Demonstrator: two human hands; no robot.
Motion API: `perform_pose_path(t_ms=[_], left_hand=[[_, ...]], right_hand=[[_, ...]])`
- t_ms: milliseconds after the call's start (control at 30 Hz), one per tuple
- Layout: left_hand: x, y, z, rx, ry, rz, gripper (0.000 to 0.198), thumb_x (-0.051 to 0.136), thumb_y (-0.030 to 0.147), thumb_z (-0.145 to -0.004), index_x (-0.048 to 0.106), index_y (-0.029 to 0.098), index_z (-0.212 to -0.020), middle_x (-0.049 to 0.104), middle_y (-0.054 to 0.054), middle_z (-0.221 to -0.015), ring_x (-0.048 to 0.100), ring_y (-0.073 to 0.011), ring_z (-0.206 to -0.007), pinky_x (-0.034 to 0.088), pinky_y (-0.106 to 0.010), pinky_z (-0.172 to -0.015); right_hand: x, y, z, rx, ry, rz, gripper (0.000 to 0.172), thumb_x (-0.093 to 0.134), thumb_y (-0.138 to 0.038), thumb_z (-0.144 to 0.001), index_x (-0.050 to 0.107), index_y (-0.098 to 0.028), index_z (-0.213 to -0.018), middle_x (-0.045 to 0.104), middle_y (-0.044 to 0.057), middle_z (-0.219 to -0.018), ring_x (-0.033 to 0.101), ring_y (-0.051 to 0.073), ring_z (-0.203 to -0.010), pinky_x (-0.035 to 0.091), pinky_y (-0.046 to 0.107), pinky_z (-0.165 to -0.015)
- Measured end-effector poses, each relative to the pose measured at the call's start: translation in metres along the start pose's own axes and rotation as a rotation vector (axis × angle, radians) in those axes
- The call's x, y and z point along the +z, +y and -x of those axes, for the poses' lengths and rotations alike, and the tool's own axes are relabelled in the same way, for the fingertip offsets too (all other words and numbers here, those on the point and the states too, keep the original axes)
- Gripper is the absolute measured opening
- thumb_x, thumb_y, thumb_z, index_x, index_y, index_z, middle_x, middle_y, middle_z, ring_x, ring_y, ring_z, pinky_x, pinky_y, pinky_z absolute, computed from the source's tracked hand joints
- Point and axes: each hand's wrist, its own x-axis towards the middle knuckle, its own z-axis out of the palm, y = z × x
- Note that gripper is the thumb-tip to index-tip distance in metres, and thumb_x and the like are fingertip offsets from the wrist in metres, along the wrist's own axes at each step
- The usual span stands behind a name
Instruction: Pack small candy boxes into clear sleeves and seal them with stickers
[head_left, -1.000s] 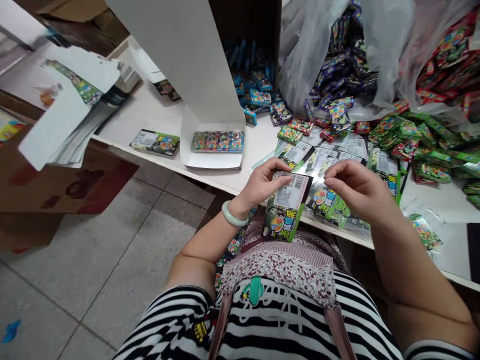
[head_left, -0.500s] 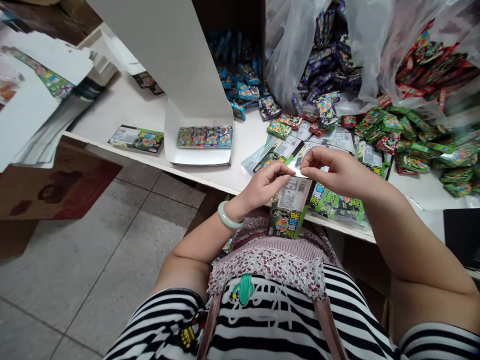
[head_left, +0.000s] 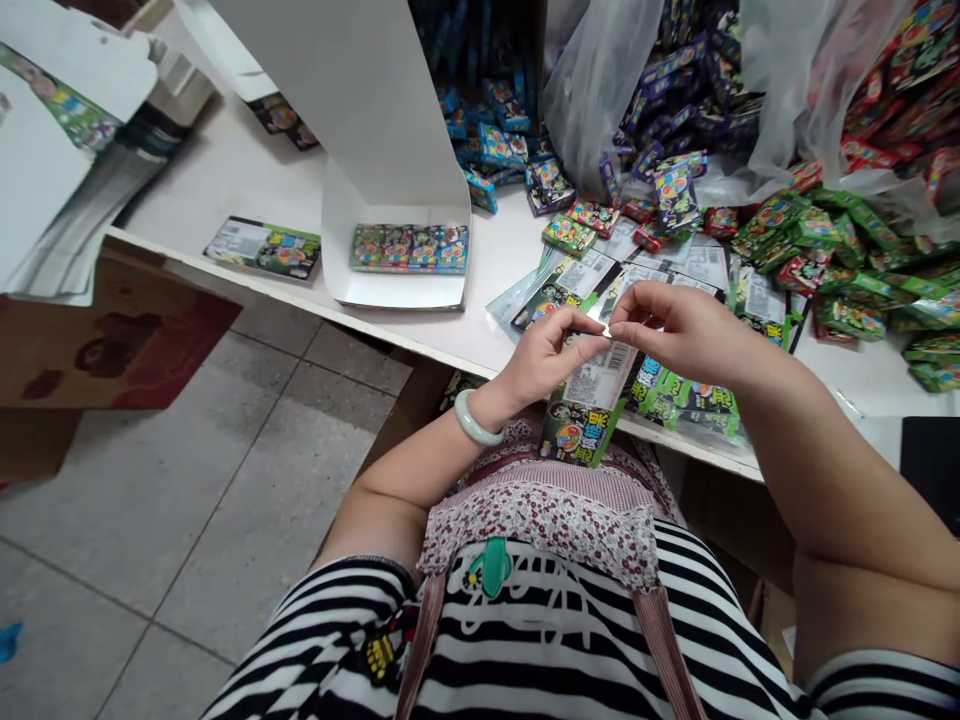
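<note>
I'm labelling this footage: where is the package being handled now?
In the head view, the package is right of centre, in the left hand, with the right hand at its top edge, the apron below.

Surface: loading of the work area.
On the white surface [head_left: 176, 190], an open white carton [head_left: 394, 290] is placed near the front edge, and a flat printed packet [head_left: 264, 248] is laid to its left. Overlapping flat packs [head_left: 559, 297] are spread to the right. Behind and beside these, blue boxes [head_left: 502, 147], purple boxes [head_left: 550, 187], red boxes [head_left: 594, 216] and green boxes [head_left: 859, 285] are scattered or heaped. Translucent plastic bags [head_left: 600, 115] are set further back, partly filled.
</note>
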Motion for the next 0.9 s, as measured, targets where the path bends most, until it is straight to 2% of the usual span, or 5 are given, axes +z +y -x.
perform_pose_path(t_ms=[267, 400, 600, 767, 900], left_hand=[[0.006, -0.005, 0.000, -0.008, 0.062, -0.030, 0.015, 0.070, 0.033, -0.090, 0.060, 0.023, -0.094, 0.067, -0.002, -0.094, 0.065, -0.0169, -0.091, 0.054, -0.037, -0.087], [0.003, -0.008, 0.000, 0.054, 0.066, -0.084, 0.018, 0.069, 0.032, -0.089, 0.056, 0.025, -0.099, 0.064, -0.002, -0.096, 0.063, -0.0176, -0.093, 0.054, -0.036, -0.085], [-0.001, -0.013, -0.001, 0.110, 0.065, -0.117, 0.026, 0.067, 0.045, -0.089, 0.058, 0.023, -0.098, 0.062, -0.003, -0.094, 0.062, -0.0172, -0.090, 0.054, -0.033, -0.081], [0.003, -0.011, -0.009, 0.012, 0.155, -0.169, 0.034, 0.081, 0.047, -0.076, 0.060, 0.022, -0.084, 0.064, 0.002, -0.078, 0.063, -0.0139, -0.073, 0.054, -0.026, -0.068], [-0.001, -0.009, -0.017, 0.003, 0.070, -0.178, 0.019, 0.079, 0.036, -0.076, 0.071, 0.024, -0.087, 0.074, 0.000, -0.085, 0.069, -0.0166, -0.078, 0.059, -0.029, -0.071]], right_hand=[[0.004, 0.005, -0.003, 0.002, 0.012, 0.063, 0.024, 0.074, -0.043, -0.082, 0.063, -0.024, -0.074, 0.062, -0.001, -0.068, 0.052, 0.014, -0.062, 0.038, 0.030, -0.059], [0.003, 0.011, -0.006, -0.002, 0.008, 0.027, 0.020, 0.072, -0.040, -0.082, 0.062, -0.024, -0.075, 0.063, -0.001, -0.070, 0.052, 0.014, -0.065, 0.039, 0.030, -0.060], [0.007, 0.026, -0.015, 0.253, -0.102, -0.401, 0.017, 0.076, -0.023, -0.077, 0.061, -0.025, -0.084, 0.057, -0.005, -0.064, 0.048, 0.013, -0.061, 0.037, 0.028, -0.057], [0.023, 0.028, -0.019, 0.493, -0.198, -0.683, 0.013, 0.064, -0.016, -0.084, 0.061, -0.021, -0.073, 0.059, -0.006, -0.061, 0.052, 0.011, -0.062, 0.038, 0.023, -0.055], [0.017, 0.033, -0.015, 0.466, -0.212, -0.772, 0.017, 0.053, -0.009, -0.086, 0.060, -0.020, -0.076, 0.059, -0.010, -0.059, 0.053, 0.008, -0.061, 0.042, 0.018, -0.056]])
